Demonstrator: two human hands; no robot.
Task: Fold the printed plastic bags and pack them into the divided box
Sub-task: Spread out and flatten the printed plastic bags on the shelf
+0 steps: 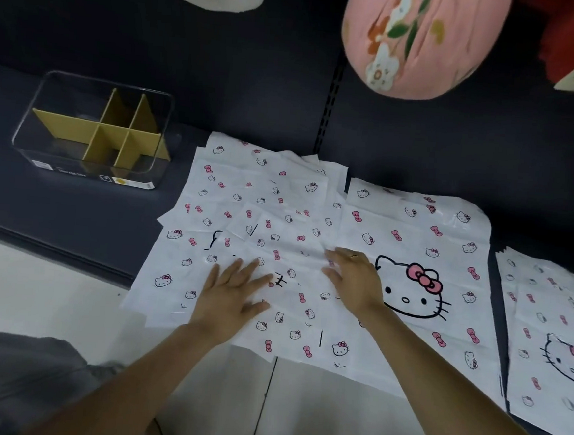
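A: So we've got our left hand [230, 293] and right hand [353, 279] flat, fingers spread, pressing the top printed bag [272, 216]. Nothing gripped.

B: Yep, barely started. Divided box [95, 130] sits empty far left; stacks overhang the shelf edge [53, 247], with room between.

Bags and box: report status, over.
Both hands flat on the bags: left hand, right hand. Bags spread, unfolded. Divided box empty. Nothing in the way.
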